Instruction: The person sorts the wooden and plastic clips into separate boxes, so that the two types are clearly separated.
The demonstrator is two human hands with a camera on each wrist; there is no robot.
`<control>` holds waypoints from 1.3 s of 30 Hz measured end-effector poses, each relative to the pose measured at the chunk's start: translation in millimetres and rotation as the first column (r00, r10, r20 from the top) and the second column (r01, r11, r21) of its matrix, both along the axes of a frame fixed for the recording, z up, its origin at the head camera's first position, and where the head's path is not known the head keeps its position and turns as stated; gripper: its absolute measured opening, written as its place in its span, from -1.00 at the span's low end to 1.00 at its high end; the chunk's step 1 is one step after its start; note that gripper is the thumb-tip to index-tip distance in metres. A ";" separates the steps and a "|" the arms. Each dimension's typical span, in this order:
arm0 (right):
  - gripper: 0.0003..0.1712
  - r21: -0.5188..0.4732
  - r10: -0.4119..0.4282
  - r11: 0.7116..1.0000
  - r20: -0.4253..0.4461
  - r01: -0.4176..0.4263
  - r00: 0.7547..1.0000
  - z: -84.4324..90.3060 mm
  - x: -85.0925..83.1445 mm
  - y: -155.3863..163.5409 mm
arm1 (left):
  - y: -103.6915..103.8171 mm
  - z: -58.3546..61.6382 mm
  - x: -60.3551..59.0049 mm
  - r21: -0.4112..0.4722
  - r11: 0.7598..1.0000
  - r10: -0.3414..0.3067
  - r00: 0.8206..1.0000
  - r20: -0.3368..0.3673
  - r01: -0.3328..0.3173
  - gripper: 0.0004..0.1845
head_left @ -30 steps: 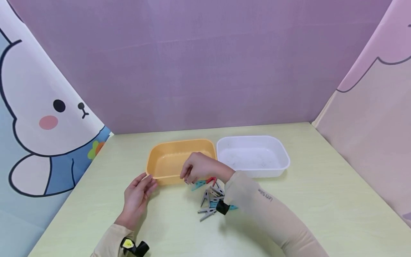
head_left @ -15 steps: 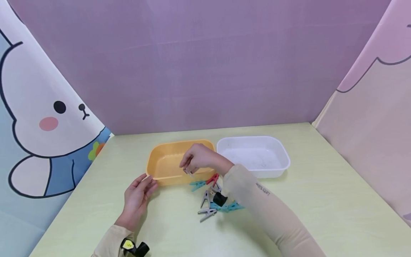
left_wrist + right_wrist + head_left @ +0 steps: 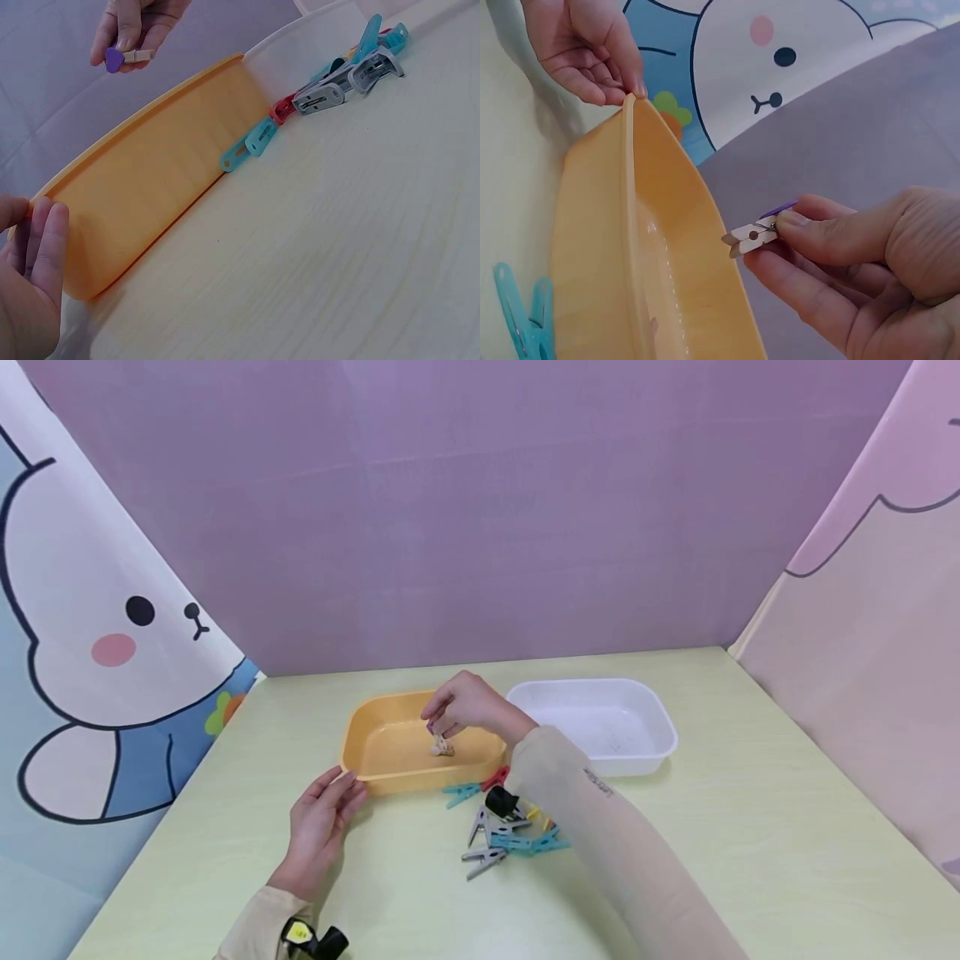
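Two hands (image 3: 468,703) (image 3: 324,827) are at work: the right pinches one clothespin (image 3: 751,235) between thumb and fingers, above the interior of an orange tray (image 3: 405,782); the left grips that tray's near-left corner, thumb at the rim and fingers against the outside. The clothespin is small, of pale bare wood, with a metal spring, a round hole, a notched free end and a purple heart (image 3: 114,60), seen edge-on in the right wrist view. The fingers cover its other end; a pale shape just below it in the head view is too small to identify.

Beside the orange tray stands one white tray (image 3: 622,764), its near-left part hidden by the right forearm. On the pale surface (image 3: 405,902) lie plastic pegs: one red (image 3: 495,778) and one teal (image 3: 461,794) near the orange tray, then a heap with at least two gray (image 3: 483,858), at least two further teal and yellow parts (image 3: 533,814). Overlap, a black wrist camera (image 3: 501,802) and the sleeve (image 3: 592,810) prevent an exact count.
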State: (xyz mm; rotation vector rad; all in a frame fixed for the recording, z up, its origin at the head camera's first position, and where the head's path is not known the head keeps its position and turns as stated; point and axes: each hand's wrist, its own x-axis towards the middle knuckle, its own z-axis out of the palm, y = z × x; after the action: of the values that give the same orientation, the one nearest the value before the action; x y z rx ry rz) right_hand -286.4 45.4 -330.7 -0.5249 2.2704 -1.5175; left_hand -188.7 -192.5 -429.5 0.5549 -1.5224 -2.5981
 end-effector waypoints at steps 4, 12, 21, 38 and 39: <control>-0.78 -0.036 -0.062 0.997 0.022 0.063 0.998 -9.0 -10.4 0.0 | 0.3 -0.5 0.4 -0.005 1.000 -0.007 1.000 0.000 0.007 -0.76; -0.84 -0.066 -0.233 0.970 0.040 0.236 0.972 -23.3 -22.3 -4.2 | -0.5 -0.2 1.4 -0.010 1.000 -0.017 1.000 0.006 0.017 -0.72; -0.81 -0.041 -0.287 0.957 0.039 0.288 0.957 -32.8 -28.7 -9.2 | -1.8 -0.2 0.6 -0.002 1.000 -0.017 1.000 0.005 0.017 -0.70; -0.81 0.246 -0.300 0.916 -0.107 0.317 0.948 -52.8 -30.1 -13.3 | -0.6 0.2 -1.7 0.016 1.000 0.005 1.000 -0.001 -0.005 -0.78; -0.81 0.253 -0.298 0.914 -0.111 0.316 0.948 -52.7 -29.5 -13.4 | -0.6 0.2 -1.7 0.016 1.000 0.004 1.000 -0.001 -0.004 -0.78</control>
State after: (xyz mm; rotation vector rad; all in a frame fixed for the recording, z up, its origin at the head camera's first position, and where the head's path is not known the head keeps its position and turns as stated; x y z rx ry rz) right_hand -315.9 32.0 -383.3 -0.1491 2.6586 -1.3048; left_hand -190.4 -193.1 -429.3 0.5571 -1.4991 -2.6094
